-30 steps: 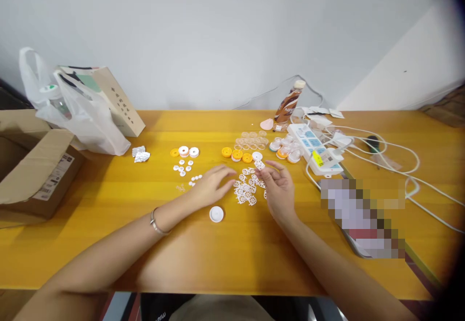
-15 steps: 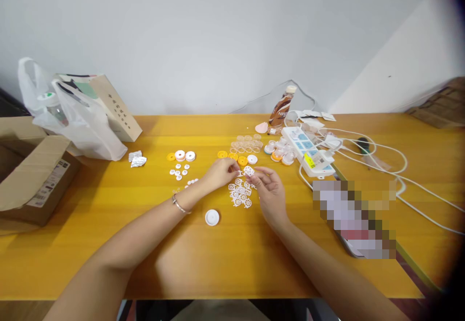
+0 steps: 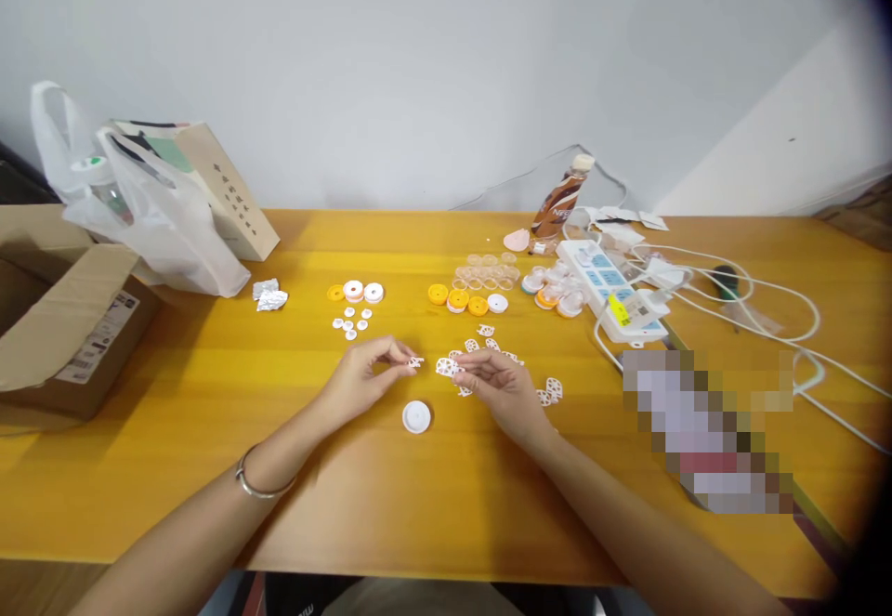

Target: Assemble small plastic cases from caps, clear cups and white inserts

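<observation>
Head view, held pieces (image 3: 447,367), jar (image 3: 104,183) in plastic bag (image 3: 171,240)

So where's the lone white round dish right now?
Head view, slightly left of centre: the white round dish lies on the table, sideways between the left hand and the right hand, but closer to the table's near edge.

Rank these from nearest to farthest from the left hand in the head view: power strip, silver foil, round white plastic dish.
From the left hand, pinching a small white openwork piece:
1. Round white plastic dish: right, toward the near edge.
2. Silver foil: left, farther back.
3. Power strip: far right, farther back.
</observation>
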### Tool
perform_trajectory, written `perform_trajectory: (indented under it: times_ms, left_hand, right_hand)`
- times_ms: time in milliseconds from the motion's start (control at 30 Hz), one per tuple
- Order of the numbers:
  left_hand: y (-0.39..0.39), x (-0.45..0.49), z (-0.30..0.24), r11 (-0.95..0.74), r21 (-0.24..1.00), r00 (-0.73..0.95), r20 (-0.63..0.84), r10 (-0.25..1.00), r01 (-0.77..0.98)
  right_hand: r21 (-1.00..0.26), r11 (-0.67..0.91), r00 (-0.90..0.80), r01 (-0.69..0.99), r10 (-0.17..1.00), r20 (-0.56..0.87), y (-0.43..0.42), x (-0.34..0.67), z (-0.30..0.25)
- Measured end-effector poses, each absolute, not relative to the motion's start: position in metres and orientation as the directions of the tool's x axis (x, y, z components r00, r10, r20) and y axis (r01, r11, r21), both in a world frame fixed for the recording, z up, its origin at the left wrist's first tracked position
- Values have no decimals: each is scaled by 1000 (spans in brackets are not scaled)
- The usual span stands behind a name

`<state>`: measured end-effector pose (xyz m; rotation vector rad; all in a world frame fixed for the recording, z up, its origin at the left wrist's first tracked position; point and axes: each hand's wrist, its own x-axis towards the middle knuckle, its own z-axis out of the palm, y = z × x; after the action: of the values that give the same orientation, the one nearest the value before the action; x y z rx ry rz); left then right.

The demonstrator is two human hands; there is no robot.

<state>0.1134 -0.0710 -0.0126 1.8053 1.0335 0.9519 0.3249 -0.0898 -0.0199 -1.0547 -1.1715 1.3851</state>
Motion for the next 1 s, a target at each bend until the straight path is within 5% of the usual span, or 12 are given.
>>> perform_trajectory:
  times_ms: [300, 600, 1000]
  left_hand:
    - [-85, 124, -4, -673, 655, 546, 444, 710, 342]
    - [-88, 130, -8, -558, 764, 555, 324, 766, 324]
    - [-89, 131, -13, -563, 774, 518, 368, 772, 289]
  right_hand:
    - [-990, -77, -285, -114, 958, -42, -93, 322, -21]
    - [-998, -30, -333, -63, 943, -8, -95, 320, -28]
    - [-996, 90, -364, -3, 928, 85, -98, 322, -29]
